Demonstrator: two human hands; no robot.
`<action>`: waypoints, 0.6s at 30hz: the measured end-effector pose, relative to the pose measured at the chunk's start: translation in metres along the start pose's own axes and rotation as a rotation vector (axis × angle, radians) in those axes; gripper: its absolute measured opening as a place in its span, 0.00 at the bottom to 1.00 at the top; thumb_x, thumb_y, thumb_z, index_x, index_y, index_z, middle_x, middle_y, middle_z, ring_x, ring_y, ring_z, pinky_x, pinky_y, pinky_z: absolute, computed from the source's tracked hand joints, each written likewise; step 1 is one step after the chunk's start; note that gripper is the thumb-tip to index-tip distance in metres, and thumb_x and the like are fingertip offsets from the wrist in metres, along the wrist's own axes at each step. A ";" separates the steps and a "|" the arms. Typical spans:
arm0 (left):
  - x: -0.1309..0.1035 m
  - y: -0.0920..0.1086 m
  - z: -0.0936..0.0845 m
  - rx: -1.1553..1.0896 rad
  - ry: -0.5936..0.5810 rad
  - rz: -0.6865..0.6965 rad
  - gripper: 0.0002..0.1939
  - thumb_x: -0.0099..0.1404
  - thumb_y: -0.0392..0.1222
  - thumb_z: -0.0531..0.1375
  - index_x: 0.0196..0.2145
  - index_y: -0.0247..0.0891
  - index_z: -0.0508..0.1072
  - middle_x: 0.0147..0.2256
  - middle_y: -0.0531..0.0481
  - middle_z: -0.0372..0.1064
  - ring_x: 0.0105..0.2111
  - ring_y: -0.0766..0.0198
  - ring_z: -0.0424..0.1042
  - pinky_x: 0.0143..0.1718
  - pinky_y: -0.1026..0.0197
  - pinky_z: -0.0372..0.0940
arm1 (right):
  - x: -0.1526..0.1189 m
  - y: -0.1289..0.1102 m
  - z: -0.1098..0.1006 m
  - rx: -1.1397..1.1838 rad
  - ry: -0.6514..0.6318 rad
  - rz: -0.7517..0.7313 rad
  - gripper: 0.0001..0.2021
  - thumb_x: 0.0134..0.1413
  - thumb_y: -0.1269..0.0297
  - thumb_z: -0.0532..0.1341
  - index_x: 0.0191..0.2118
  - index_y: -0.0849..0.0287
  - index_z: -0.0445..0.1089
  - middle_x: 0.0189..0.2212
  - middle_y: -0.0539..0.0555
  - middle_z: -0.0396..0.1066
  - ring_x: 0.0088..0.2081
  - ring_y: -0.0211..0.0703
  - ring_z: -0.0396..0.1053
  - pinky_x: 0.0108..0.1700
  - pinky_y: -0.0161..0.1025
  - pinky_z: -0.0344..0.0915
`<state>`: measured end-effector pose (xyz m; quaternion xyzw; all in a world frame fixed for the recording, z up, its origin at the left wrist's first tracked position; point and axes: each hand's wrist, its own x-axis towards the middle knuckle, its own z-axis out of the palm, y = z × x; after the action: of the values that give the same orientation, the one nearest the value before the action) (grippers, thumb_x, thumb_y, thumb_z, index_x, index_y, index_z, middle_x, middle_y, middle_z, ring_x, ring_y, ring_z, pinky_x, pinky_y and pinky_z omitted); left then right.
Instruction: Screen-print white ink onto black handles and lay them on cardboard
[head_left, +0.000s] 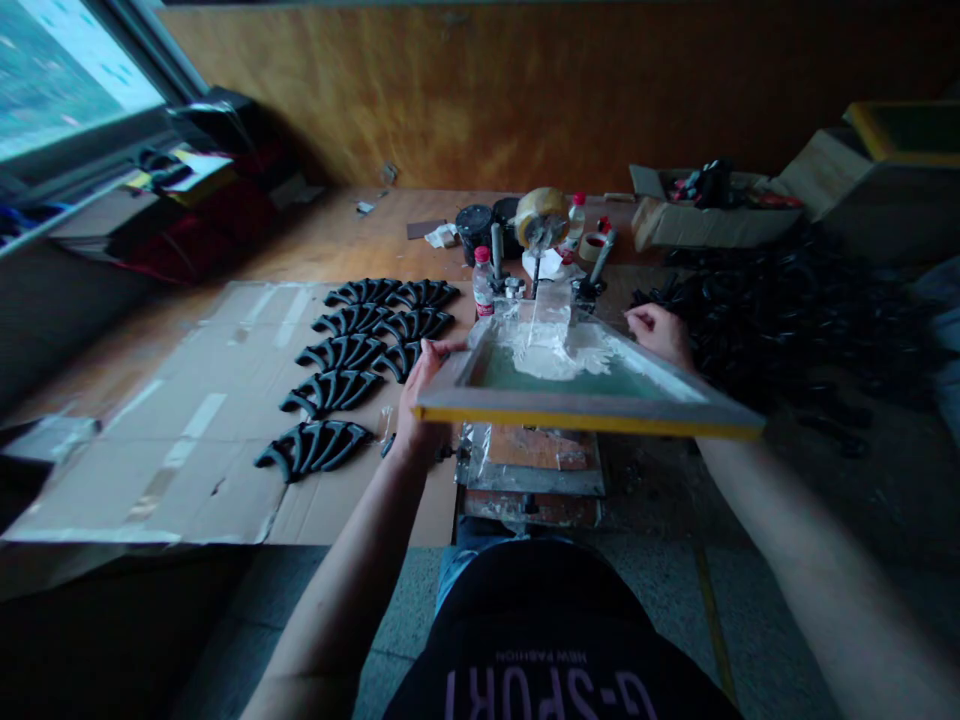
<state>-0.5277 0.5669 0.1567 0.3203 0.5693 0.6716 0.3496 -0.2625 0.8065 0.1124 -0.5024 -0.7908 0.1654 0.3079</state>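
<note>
A screen printing frame (pixel 592 410) with a yellow front edge is tilted above a small work stand (pixel 540 480). White paste (pixel 555 355) lies on its green mesh, around a squeegee (pixel 553 300). My left hand (pixel 424 400) is closed at the frame's left side, with some fingers hidden by it. Beyond the right side, my right hand (pixel 660 330) has its fingers curled beside a pile of black pieces (pixel 765 310); what is in them, if anything, cannot be made out. Left of the stand, black ribbed, fan-shaped pieces (pixel 315 447) lie in rows on cardboard (pixel 225 420).
Behind the frame stand a red-capped bottle (pixel 482 285), a dark tub (pixel 474 230) and a roll of tape (pixel 541 215) on a rod. An open carton (pixel 712 220) sits back right. Stacked bundles (pixel 187 200) lie by the window.
</note>
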 end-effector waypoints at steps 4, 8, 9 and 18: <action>0.030 0.027 0.024 -0.140 -0.038 0.106 0.29 0.65 0.65 0.51 0.49 0.38 0.68 0.39 0.45 0.74 0.34 0.64 0.74 0.28 0.66 0.67 | -0.058 0.017 0.036 -0.030 -0.235 -0.080 0.13 0.58 0.56 0.61 0.34 0.63 0.72 0.32 0.56 0.72 0.33 0.42 0.69 0.39 0.39 0.64; 0.013 -0.006 0.040 -0.163 -0.001 -0.024 0.30 0.64 0.66 0.52 0.51 0.39 0.65 0.43 0.42 0.75 0.35 0.62 0.76 0.28 0.64 0.68 | -0.111 -0.012 0.083 -0.214 -0.394 -0.269 0.10 0.57 0.60 0.64 0.35 0.62 0.69 0.39 0.61 0.71 0.43 0.47 0.69 0.45 0.40 0.64; -0.001 -0.023 0.044 -0.136 -0.047 -0.173 0.32 0.62 0.67 0.54 0.50 0.37 0.66 0.43 0.40 0.75 0.34 0.60 0.76 0.28 0.62 0.68 | -0.119 -0.024 0.089 -0.245 -0.398 -0.228 0.08 0.59 0.61 0.62 0.36 0.62 0.69 0.38 0.61 0.72 0.42 0.47 0.69 0.44 0.40 0.63; -0.080 -0.116 -0.006 -0.076 0.018 -0.550 0.27 0.59 0.64 0.59 0.40 0.34 0.69 0.41 0.38 0.76 0.34 0.56 0.78 0.30 0.59 0.71 | -0.152 -0.045 0.061 0.007 -0.375 -0.440 0.08 0.64 0.65 0.56 0.34 0.57 0.70 0.34 0.52 0.72 0.38 0.39 0.69 0.40 0.35 0.62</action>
<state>-0.4764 0.5089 0.0385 0.1342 0.6125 0.5751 0.5254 -0.2867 0.6538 0.0433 -0.2782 -0.9235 0.1872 0.1863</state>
